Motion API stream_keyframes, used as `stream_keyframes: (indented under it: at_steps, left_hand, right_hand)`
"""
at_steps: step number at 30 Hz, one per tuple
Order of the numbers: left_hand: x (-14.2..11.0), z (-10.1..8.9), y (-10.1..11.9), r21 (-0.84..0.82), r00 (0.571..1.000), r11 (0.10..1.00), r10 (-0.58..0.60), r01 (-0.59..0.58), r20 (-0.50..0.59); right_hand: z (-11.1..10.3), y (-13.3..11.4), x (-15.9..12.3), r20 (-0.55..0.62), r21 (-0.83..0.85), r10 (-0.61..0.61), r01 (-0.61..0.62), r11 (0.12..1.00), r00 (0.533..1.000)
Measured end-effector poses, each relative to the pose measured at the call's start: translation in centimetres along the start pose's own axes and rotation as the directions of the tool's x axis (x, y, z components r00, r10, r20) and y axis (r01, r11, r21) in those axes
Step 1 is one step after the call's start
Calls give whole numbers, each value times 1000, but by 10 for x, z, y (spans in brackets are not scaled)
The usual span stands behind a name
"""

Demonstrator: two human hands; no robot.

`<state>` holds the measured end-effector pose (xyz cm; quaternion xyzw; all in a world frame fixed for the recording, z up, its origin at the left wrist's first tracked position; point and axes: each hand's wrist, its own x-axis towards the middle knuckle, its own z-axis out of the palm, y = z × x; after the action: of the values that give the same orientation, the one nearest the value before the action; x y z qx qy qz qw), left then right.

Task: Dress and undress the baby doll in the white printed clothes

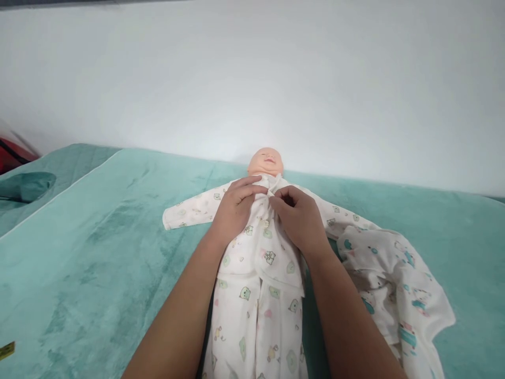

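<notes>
A baby doll [265, 161] lies on its back, dressed in a white printed baby shirt [272, 258] and matching trousers [276, 331]. My left hand [239, 205] rests on the upper chest of the shirt, its fingers stretched toward the front opening; its thumb is mostly hidden. Closed in a pinch, my right hand [298, 213] grips the shirt's front edge just below the neckline. The fingertips of both hands nearly meet there. Any fastener between them is too small or covered to make out. The doll's sleeves spread out to both sides.
A crumpled white cloth with blue prints [414, 295] lies right of the doll, partly behind my right forearm. A teal plush cover [98, 252] spreads beneath everything, against a white wall [252, 73]. A red object [13, 157] shows at the left edge, a small yellow piece [7, 350] lower down.
</notes>
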<state>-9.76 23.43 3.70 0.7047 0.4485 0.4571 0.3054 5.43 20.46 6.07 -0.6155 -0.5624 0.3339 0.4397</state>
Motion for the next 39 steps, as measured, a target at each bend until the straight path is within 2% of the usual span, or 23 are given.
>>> stream_keyframes:
  at_steps: [4,10,18,25,28,30,34,36,39]
  left_hand:
    - [0,0,-1,0,1000,1000,1,-1,11]
    - [-2,-1,1,2,1000,1000,4,-4,25]
    - [-4,-4,0,34,991,993,107,-110,83]
    - [-9,-3,9,46,998,999,23,-25,55]
    - [-25,-6,12,53,997,998,13,-17,77]
    - [-36,-7,13,61,993,997,30,-37,118]
    - [-47,-10,14,63,982,995,62,-74,177]
    - [-47,-10,15,58,981,996,61,-73,185]
    - [-44,-10,16,48,984,997,45,-54,172]
  right_hand:
    - [-1,1,1,-7,83,57,-56,995,998]
    - [1,2,3,-81,97,57,-49,994,995]
    - [-6,5,4,34,138,32,-37,990,999]
    - [-9,3,5,25,106,50,-53,993,998]
    - [-20,0,6,91,13,48,-49,999,995]
    - [-31,-5,4,126,-121,37,-22,992,991]
    - [-45,-24,-14,141,-470,13,55,881,990]
    - [-44,-33,-25,217,-534,6,114,838,976]
    - [-33,-40,-38,376,-548,22,203,811,926]
